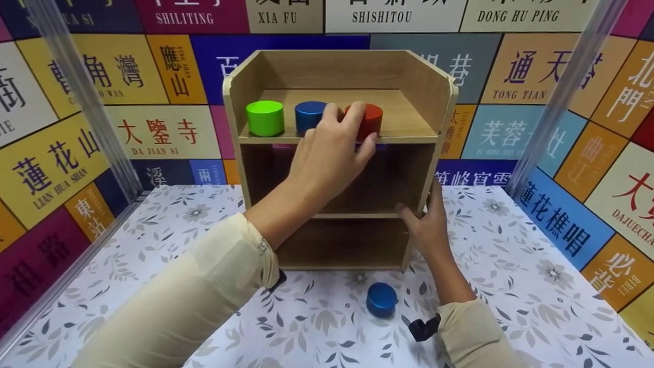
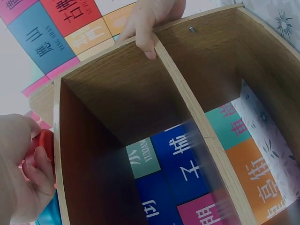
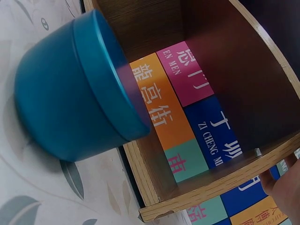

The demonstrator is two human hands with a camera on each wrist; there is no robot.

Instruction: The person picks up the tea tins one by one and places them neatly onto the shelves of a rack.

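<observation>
On the top board of a small wooden shelf (image 1: 334, 74), my left hand (image 1: 327, 153) grips a red canister (image 1: 373, 122) at the right of the row. In the left wrist view its fingers curl round the red canister (image 2: 45, 140). Just left of it, partly behind the hand, is a blue canister (image 1: 308, 117); a green canister (image 1: 265, 118) stands farther left. My right hand (image 1: 431, 225) holds the shelf's right side, thumb on the front edge by the middle board. A second blue canister (image 1: 381, 300) rests on the table in front, large in the right wrist view.
Below the top board, the shelf has two open compartments. A white leaf-patterned cloth (image 1: 168, 255) covers the table. Colourful panels with lettering (image 1: 163, 130) line the walls behind and beside it, with clear corner posts (image 1: 562, 92) at both sides.
</observation>
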